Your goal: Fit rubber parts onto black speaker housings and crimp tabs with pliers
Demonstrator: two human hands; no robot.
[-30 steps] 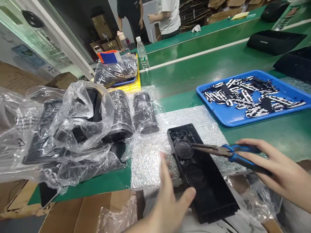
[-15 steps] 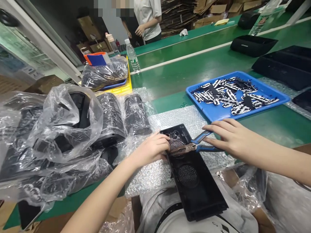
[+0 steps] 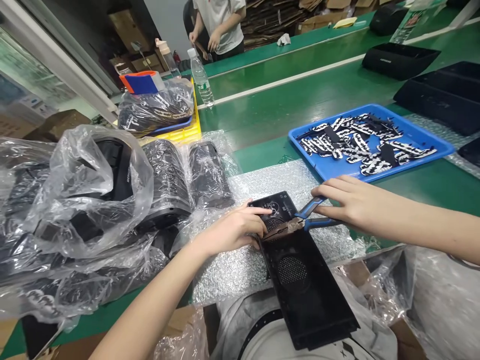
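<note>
A long black plastic panel point(image 3: 315, 295) with round perforated grilles slants from the bubble wrap down over my lap. My left hand point(image 3: 234, 227) grips its left edge near the upper grille, with one finger stretched over the panel's top part. In my right hand point(image 3: 345, 202) are long-nose pliers point(image 3: 315, 215) with blue and black handles; the handles are spread somewhat. Their metal jaws lie across the panel just below the upper grille, pointing at my left fingertips. Whether the jaws hold anything is too small to tell.
A blue tray point(image 3: 326, 172) of black-and-white strips stands beyond my right hand. Plastic-wrapped black housings point(image 3: 165, 175) fill the left side. Bubble wrap point(image 3: 232, 272) lies under the panel. A water bottle point(image 3: 201, 80) and black housings point(image 3: 399, 60) stand farther back. A person point(image 3: 221, 25) stands across the table.
My left index finger has stretched out over the panel's top part. The pliers stay across the panel. The view has shifted slightly, and the person's hands at the back have moved.
</note>
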